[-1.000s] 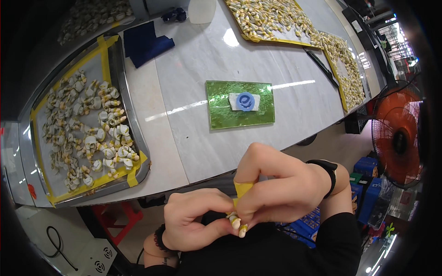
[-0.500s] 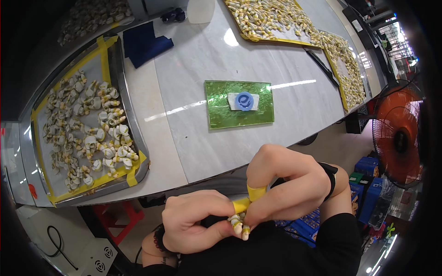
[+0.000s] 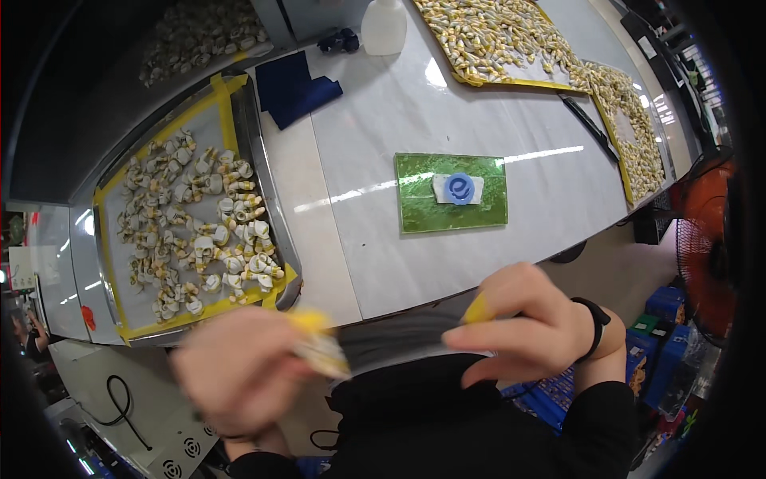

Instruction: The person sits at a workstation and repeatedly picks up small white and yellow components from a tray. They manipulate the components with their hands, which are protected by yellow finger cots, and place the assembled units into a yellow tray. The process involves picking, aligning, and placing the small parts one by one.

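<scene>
My left hand (image 3: pixel 235 369), smeared by motion, pinches a small white-and-yellow figure piece (image 3: pixel 323 353) in front of the near edge of the left tray. Yellow wrap covers a fingertip on each hand. My right hand (image 3: pixel 531 327) hovers short of the table's near edge; its thumb and fingers are apart with nothing between them. On the left, a metal tray (image 3: pixel 289 275) edged with yellow tape bears many similar white-and-yellow figure pieces (image 3: pixel 209 243). A green glass-like slab (image 3: pixel 415 211) lies mid-table, with a blue round mould-like piece (image 3: pixel 460 188) on a white pad.
Two yellow-edged trays (image 3: pixel 511 82) of small yellow-and-white parts stand at the far right, a dark bar-like tool (image 3: pixel 589 126) beside them. A navy cloth (image 3: pixel 291 88) and a white bottle (image 3: pixel 384 30) lie farther back. An orange fan (image 3: pixel 706 247) stands right of the table.
My hands have parted. The left moved left toward the tray, carrying a figure piece; the right let go and drew off to the right. The view has shifted slightly.
</scene>
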